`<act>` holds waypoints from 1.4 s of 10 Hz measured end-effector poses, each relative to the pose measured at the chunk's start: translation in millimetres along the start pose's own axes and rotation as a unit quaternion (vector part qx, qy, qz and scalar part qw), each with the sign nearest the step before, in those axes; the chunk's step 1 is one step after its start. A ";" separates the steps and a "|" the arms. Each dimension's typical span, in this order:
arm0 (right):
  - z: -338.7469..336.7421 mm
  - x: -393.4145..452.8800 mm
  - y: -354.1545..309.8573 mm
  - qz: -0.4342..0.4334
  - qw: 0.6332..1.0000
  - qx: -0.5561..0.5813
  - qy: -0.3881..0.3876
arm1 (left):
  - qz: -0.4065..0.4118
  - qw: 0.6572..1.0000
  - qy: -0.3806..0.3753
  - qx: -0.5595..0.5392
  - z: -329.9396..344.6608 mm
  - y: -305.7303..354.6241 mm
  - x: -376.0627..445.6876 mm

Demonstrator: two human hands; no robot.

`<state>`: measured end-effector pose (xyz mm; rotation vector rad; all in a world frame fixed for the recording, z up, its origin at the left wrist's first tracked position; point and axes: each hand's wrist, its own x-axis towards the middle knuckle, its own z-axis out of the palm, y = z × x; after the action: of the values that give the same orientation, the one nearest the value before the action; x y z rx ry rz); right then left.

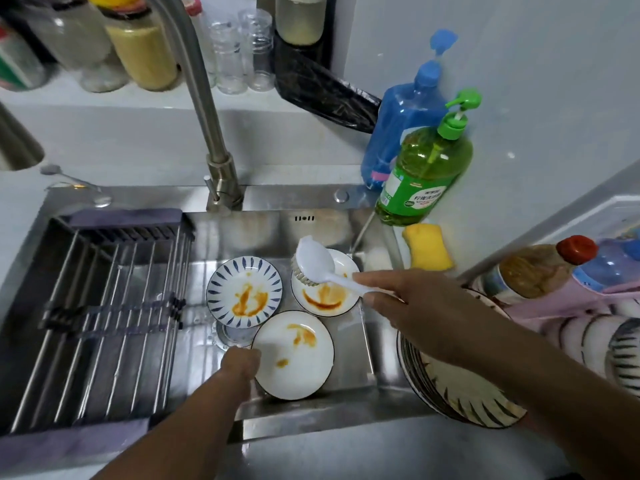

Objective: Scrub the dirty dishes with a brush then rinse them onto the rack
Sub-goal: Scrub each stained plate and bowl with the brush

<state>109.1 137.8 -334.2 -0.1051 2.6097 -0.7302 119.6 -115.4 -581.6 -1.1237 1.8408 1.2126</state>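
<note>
Your view: bright, even, cool indoor light, shadows soft. Dull glare on sink (263, 233) back wall and front rim. Wide-angle bend strong at frame edges; faucet (194, 81) curves. Jars (138, 46) at top left smeared by blur; rack (100, 306) bars slightly soft. Plates at sink centre fairly sharp.

Left hand (241, 362) reaching down with fingers curled, right hand (408, 303) extended forward, fingers pinched closed
</note>
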 end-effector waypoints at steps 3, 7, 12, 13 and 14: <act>26.9 32.4 -3.6 -0.009 0.999 -0.030 -0.015 | 0.007 0.999 -0.037 0.037 16.3 -15.7 54.0; 14.9 27.1 -17.7 0.019 0.997 -0.068 -0.040 | -0.026 0.978 -0.195 -0.066 -43.9 21.7 -32.6; -2.7 8.6 -86.9 0.004 0.966 -0.259 0.023 | 0.162 0.864 -0.351 -0.322 -82.1 62.0 -162.4; -4.6 -9.7 -113.1 -0.045 0.964 -0.259 -0.026 | 0.171 0.846 -0.368 -0.347 -88.1 60.0 -172.8; -8.3 -30.0 -116.2 -0.053 0.960 -0.261 -0.081 | 0.180 0.833 -0.377 -0.363 -100.2 53.5 -173.5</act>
<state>128.0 47.6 -257.0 -0.4413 2.5846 -0.0414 137.2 -145.9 -377.2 -0.4654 0.9865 2.2884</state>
